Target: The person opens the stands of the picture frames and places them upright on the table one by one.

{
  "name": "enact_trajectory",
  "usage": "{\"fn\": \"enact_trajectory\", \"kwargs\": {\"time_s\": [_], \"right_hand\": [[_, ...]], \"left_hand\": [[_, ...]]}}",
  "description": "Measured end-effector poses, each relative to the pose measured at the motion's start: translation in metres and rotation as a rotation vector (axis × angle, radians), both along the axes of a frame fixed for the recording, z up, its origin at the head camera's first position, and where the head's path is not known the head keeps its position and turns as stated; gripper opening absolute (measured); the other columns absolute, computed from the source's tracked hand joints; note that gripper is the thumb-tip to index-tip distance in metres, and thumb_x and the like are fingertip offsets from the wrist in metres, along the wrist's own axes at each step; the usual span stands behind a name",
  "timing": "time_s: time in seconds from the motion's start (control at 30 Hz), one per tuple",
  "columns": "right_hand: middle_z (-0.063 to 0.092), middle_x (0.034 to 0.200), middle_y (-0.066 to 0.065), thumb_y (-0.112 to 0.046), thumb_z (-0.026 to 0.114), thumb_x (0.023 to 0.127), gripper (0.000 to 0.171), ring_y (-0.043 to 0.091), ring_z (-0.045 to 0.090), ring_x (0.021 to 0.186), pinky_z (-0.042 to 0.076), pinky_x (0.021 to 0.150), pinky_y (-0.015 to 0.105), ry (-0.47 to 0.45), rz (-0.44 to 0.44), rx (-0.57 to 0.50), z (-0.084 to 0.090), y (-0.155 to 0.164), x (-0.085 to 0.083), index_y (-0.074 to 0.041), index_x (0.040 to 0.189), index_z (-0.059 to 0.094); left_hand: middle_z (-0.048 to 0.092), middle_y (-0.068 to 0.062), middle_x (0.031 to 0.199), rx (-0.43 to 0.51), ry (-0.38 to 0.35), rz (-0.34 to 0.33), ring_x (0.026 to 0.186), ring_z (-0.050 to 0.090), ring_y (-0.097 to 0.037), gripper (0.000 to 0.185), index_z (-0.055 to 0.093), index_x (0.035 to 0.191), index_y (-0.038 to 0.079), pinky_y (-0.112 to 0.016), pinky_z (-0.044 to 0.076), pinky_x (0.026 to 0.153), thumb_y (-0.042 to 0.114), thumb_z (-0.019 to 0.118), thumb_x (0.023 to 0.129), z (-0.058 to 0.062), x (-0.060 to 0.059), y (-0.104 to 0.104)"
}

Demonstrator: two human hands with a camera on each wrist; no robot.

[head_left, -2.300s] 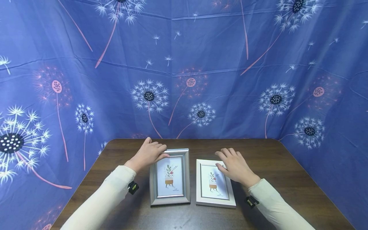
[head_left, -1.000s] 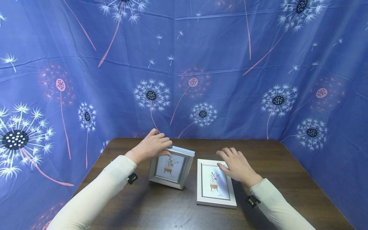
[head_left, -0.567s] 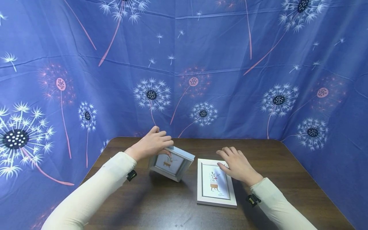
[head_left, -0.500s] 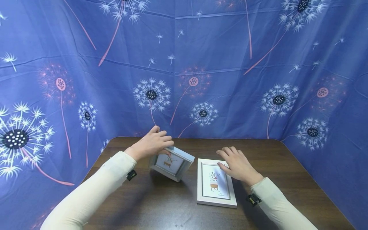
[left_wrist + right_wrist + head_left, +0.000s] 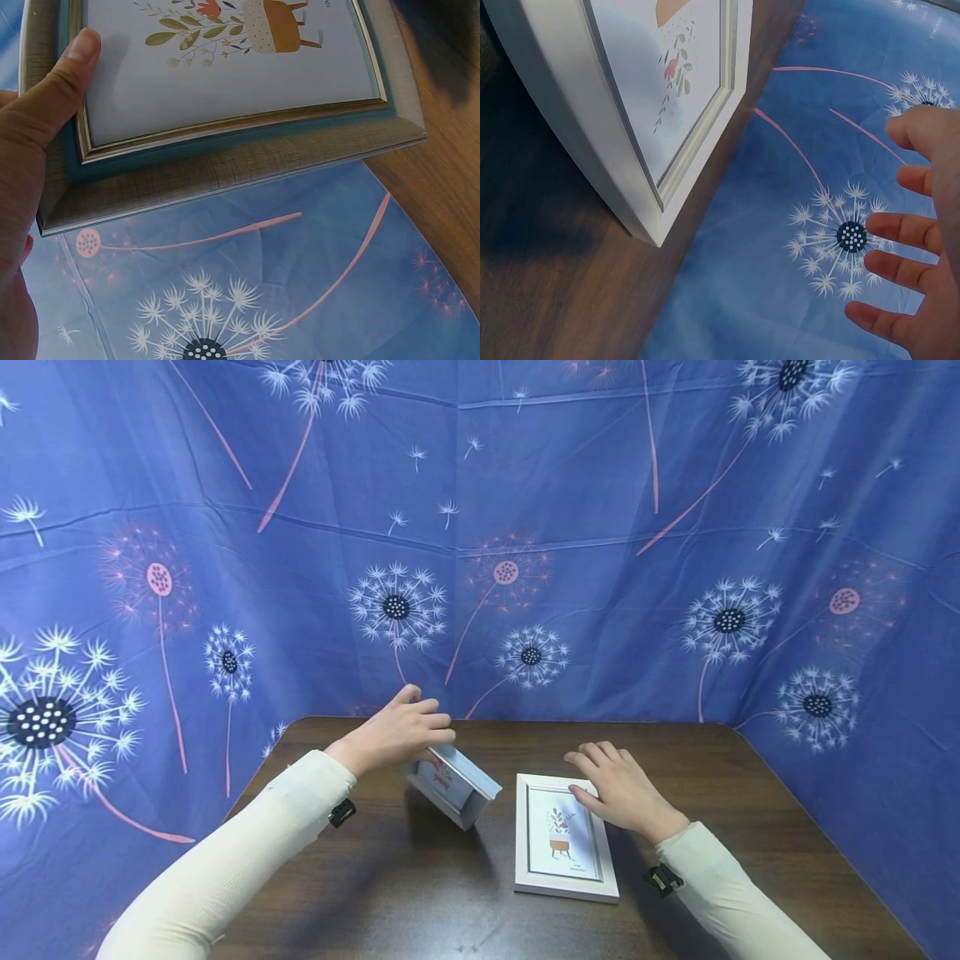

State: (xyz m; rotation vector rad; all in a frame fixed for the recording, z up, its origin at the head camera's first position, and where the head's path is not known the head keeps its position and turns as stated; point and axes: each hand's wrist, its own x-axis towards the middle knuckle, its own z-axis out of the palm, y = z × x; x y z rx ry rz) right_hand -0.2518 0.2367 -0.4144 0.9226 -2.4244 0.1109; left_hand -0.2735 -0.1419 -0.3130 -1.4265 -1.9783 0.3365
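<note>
My left hand (image 5: 397, 732) grips the top edge of a silver-grey picture frame (image 5: 459, 787), which is tilted up over the table. In the left wrist view, the thumb (image 5: 64, 82) lies across the front of this frame (image 5: 247, 180), beside a print of a potted plant. A white picture frame (image 5: 566, 887) lies flat on the table, to the right of the tilted one, with a similar plant print. My right hand (image 5: 621, 789) hovers over its upper right corner, fingers spread and relaxed. In the right wrist view, that hand (image 5: 922, 240) holds nothing beside the white frame (image 5: 615, 187).
Beneath both picture frames is a dark brown wooden table (image 5: 360, 893) with rounded far corners. A blue cloth (image 5: 600, 485) with a dandelion print hangs behind the table and along both sides.
The left hand has raised the silver-grey frame from lying flat, tilting and turning it until its face shows at a steep angle. The right hand and white frame have hardly moved.
</note>
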Motion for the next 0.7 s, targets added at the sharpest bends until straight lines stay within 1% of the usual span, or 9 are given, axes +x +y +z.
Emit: {"fn": "enact_trajectory", "kwargs": {"time_s": [0.07, 0.17, 0.4, 0.47, 0.63, 0.7], "right_hand": [[0.06, 0.113, 0.009, -0.032, 0.069, 0.087, 0.042, 0.031, 0.056, 0.103, 0.046, 0.077, 0.048, 0.003, 0.005, 0.001, 0.0007, 0.0002, 0.0, -0.009, 0.122, 0.063], [0.06, 0.113, 0.009, -0.033, 0.068, 0.088, 0.042, 0.031, 0.056, 0.103, 0.046, 0.078, 0.047, 0.005, 0.012, 0.001, 0.0012, 0.0006, -0.0008, -0.01, 0.122, 0.063], [0.06, 0.114, 0.01, -0.03, 0.07, 0.085, 0.042, 0.032, 0.056, 0.104, 0.045, 0.078, 0.048, 0.023, 0.03, 0.0, -0.0003, -0.0007, -0.0027, -0.009, 0.121, 0.063], [0.06, 0.115, 0.011, -0.029, 0.071, 0.085, 0.043, 0.033, 0.055, 0.105, 0.045, 0.079, 0.049, 0.026, 0.039, -0.002, -0.0003, -0.0014, -0.003, -0.008, 0.122, 0.062], [0.06, 0.118, 0.012, -0.03, 0.07, 0.086, 0.044, 0.034, 0.054, 0.108, 0.044, 0.081, 0.05, 0.022, 0.055, -0.006, 0.0007, -0.003, -0.0041, -0.008, 0.123, 0.062], [0.06, 0.118, 0.012, -0.031, 0.07, 0.086, 0.044, 0.033, 0.054, 0.108, 0.044, 0.082, 0.05, 0.019, 0.06, -0.006, 0.0013, -0.0039, -0.0049, -0.009, 0.123, 0.062]], "left_hand": [[0.054, 0.009, 0.082, 0.004, 0.001, -0.011, 0.077, 0.046, -0.016, 0.034, 0.06, 0.091, 0.023, -0.041, 0.035, 0.081, 0.032, 0.086, 0.071, 0.0, -0.0005, -0.0001], [0.055, 0.009, 0.083, 0.0, 0.009, -0.022, 0.077, 0.047, -0.016, 0.036, 0.06, 0.092, 0.023, -0.04, 0.036, 0.081, 0.03, 0.087, 0.068, 0.0004, -0.0005, -0.0002], [0.054, 0.009, 0.082, 0.009, 0.019, -0.043, 0.077, 0.047, -0.016, 0.046, 0.059, 0.089, 0.023, -0.04, 0.037, 0.081, 0.044, 0.088, 0.061, -0.0005, 0.0006, -0.0009], [0.053, 0.009, 0.082, 0.011, 0.02, -0.049, 0.078, 0.047, -0.016, 0.049, 0.058, 0.089, 0.022, -0.04, 0.037, 0.081, 0.045, 0.09, 0.059, -0.0003, 0.0015, -0.0014], [0.053, 0.009, 0.083, 0.017, 0.019, -0.059, 0.08, 0.047, -0.016, 0.053, 0.056, 0.088, 0.021, -0.041, 0.037, 0.082, 0.032, 0.096, 0.054, 0.0012, 0.0043, -0.0034], [0.053, 0.009, 0.084, 0.019, 0.019, -0.061, 0.081, 0.048, -0.017, 0.054, 0.056, 0.089, 0.021, -0.041, 0.037, 0.083, 0.03, 0.097, 0.053, 0.0019, 0.0053, -0.0041]]}}
